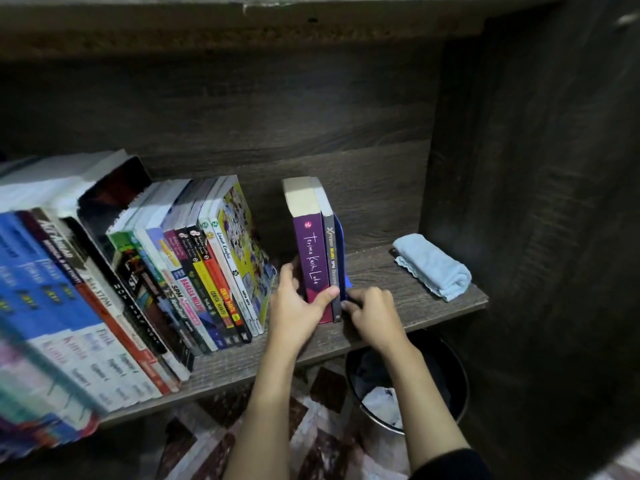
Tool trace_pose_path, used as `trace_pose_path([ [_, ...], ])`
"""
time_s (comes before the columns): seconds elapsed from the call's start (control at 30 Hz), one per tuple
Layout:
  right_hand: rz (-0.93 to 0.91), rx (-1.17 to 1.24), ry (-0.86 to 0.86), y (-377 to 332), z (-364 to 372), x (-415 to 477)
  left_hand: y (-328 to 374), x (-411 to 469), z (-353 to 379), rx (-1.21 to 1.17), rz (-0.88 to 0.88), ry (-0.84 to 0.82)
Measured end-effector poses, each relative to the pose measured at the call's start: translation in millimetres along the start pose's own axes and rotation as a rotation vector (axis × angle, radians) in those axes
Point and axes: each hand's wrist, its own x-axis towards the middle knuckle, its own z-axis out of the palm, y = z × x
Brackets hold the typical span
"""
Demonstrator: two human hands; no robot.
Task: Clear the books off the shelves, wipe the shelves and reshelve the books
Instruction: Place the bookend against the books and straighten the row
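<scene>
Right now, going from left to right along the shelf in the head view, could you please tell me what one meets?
Leaning row of books → purple book → grey book → blue bookend → folded light-blue cloth

Upright purple book (pixel 313 265) and thin grey book (pixel 331 268) against blue bookend (pixel 340 251) on wood shelf (pixel 415 284), leaning book row (pixel 194 282) left, folded blue cloth (pixel 433 268) right
</scene>
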Motion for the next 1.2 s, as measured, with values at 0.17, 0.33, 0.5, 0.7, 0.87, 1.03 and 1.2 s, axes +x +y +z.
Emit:
trace_pose_path([
  [0.17, -0.033, 0.011, -0.031, 5, -1, 0, -7, 2, 5, -0.162, 0.015, 0.014],
  [0.33, -0.045, 0.003, -0.059, 6, -5, 1, -6, -1, 12, -0.145, 0.019, 0.032],
  [0.5, -0.058, -0.008, -0.054, -2, -12, -6, -5, -3, 16, -0.06, 0.035, 0.091],
  [0.7, -0.004, 0.039, -0.047, -9, -12, -13, -3, -1, 16, -0.069, 0.048, 0.084],
  [0.87, 0.029, 0.081, -0.003, -17, -5, -18, 6, -2, 1, -0.292, -0.021, -0.068],
  [1.03, 0.006, 0.172, 0.034, -23, 1, -19, 7, 2, -13, -0.358, -0.123, -0.156],
  [1.2, 0.024, 0.091, -0.031, -12, -3, -12, 5, -4, -6, -0.062, 0.056, -0.067],
])
